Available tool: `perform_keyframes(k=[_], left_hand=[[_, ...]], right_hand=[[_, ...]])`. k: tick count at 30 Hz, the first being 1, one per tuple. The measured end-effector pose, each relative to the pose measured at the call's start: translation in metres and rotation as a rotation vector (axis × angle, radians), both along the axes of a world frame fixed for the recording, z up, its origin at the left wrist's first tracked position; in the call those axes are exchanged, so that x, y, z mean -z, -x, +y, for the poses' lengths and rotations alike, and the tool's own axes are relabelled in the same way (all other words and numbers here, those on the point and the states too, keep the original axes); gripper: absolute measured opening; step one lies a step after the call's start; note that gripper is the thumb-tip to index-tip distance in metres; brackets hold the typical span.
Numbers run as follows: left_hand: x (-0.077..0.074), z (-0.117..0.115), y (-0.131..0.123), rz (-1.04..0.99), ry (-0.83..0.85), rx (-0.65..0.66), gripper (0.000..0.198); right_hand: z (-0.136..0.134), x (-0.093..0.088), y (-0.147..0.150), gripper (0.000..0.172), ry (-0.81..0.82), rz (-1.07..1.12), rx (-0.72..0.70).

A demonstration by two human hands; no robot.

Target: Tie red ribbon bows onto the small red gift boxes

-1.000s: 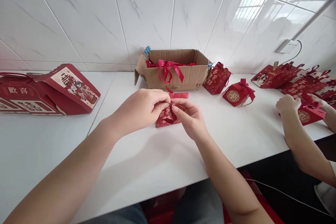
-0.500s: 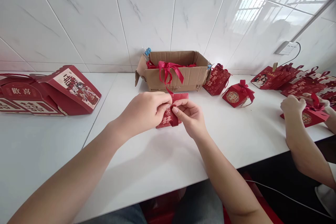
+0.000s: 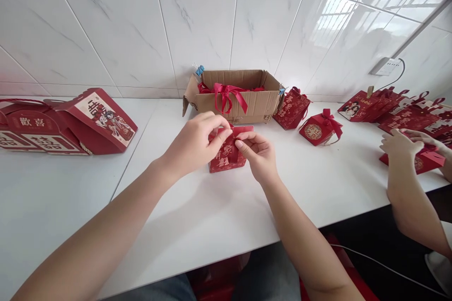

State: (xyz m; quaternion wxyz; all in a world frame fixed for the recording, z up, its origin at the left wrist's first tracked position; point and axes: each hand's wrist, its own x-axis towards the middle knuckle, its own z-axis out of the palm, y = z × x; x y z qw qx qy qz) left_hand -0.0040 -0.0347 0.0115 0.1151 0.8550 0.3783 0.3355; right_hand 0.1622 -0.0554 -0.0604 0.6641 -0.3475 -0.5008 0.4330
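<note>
A small red gift box (image 3: 226, 162) with pale lettering stands on the white table in front of me, partly covered by my hands. Dark red ribbon (image 3: 233, 154) hangs down its front from the top. My left hand (image 3: 203, 138) reaches in from the left, thumb and forefinger pinched on the ribbon near the box's top edge. From the right, my right hand (image 3: 259, 153) pinches the ribbon between thumb and forefinger, its other fingers curled. The exact fold of the ribbon between the fingertips is hard to make out.
Behind the box is a cardboard box (image 3: 240, 103) of red ribbons. Red gift boxes (image 3: 291, 109) (image 3: 319, 128) stand to its right, and a larger red box (image 3: 102, 122) at left. A co-worker's hands (image 3: 402, 143) handle another red box (image 3: 425, 162) at right.
My left hand has lifted slightly and its fingers have straightened, and the ribbon strand above the box no longer stretches up. My right hand barely moved. The co-worker's fingers have spread.
</note>
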Motion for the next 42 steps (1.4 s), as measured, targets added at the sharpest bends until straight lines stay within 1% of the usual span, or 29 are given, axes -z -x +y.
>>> perform_keyframes(k=[2, 3, 4, 6, 8, 10, 12, 18, 22, 25, 27, 28, 31, 35, 37, 39, 40, 41, 42], left_hand=[[0.007, 0.009, 0.0, -0.017, -0.091, -0.063, 0.022], [0.011, 0.013, 0.0, -0.013, -0.084, -0.072, 0.024], [0.014, 0.016, 0.0, -0.012, -0.042, -0.066, 0.027], [0.019, 0.021, 0.0, -0.03, 0.094, -0.024, 0.027], [0.021, 0.022, -0.001, -0.068, 0.211, 0.015, 0.026], [0.021, 0.021, -0.001, -0.082, 0.265, 0.034, 0.026], [0.019, 0.02, -0.001, -0.073, 0.278, 0.038, 0.025], [0.015, 0.015, -0.001, -0.022, 0.228, 0.07, 0.023], [0.012, 0.011, -0.001, 0.026, 0.199, 0.086, 0.026], [0.01, 0.008, 0.0, 0.043, 0.196, 0.099, 0.028], [0.009, 0.007, 0.001, 0.043, 0.196, 0.112, 0.028], [0.008, 0.007, 0.001, 0.043, 0.197, 0.118, 0.028], [0.008, 0.007, 0.002, 0.04, 0.199, 0.124, 0.027], [0.007, 0.006, 0.003, 0.043, 0.202, 0.138, 0.025], [0.005, 0.004, 0.004, 0.055, 0.204, 0.156, 0.025], [0.003, 0.003, 0.005, 0.07, 0.204, 0.172, 0.025], [0.003, 0.003, 0.006, 0.075, 0.204, 0.178, 0.026], [0.003, 0.002, 0.007, 0.079, 0.204, 0.182, 0.026], [0.003, 0.003, 0.007, 0.083, 0.202, 0.186, 0.027]], right_hand=[[0.002, 0.001, 0.0, 0.02, 0.021, 0.003, 0.028], [0.003, 0.002, 0.0, 0.02, 0.03, 0.0, 0.037], [0.004, 0.003, 0.0, 0.021, 0.037, -0.005, 0.045], [0.005, 0.004, 0.0, 0.022, 0.052, -0.015, 0.063], [0.006, 0.005, 0.0, 0.022, 0.075, -0.015, 0.078], [0.007, 0.006, 0.0, 0.021, 0.097, -0.008, 0.086], [0.007, 0.007, 0.0, 0.021, 0.11, -0.005, 0.096], [0.009, 0.009, 0.0, 0.017, 0.089, -0.052, 0.147], [0.007, 0.01, 0.002, 0.015, 0.064, -0.126, 0.204], [0.005, 0.01, 0.003, 0.012, -0.02, -0.254, 0.327], [0.004, 0.009, 0.003, 0.007, -0.138, -0.363, 0.417], [0.004, 0.009, 0.002, 0.006, -0.206, -0.411, 0.442], [0.004, 0.007, 0.0, 0.008, -0.365, -0.505, 0.447], [0.004, 0.008, 0.001, 0.01, -0.423, -0.575, 0.497], [0.004, 0.009, 0.002, 0.009, -0.466, -0.637, 0.596], [0.005, 0.01, 0.002, 0.005, -0.514, -0.691, 0.735], [0.005, 0.01, 0.001, 0.007, -0.523, -0.702, 0.781], [0.005, 0.01, 0.0, 0.013, -0.516, -0.703, 0.786], [0.005, 0.01, -0.001, 0.019, -0.491, -0.698, 0.747]])
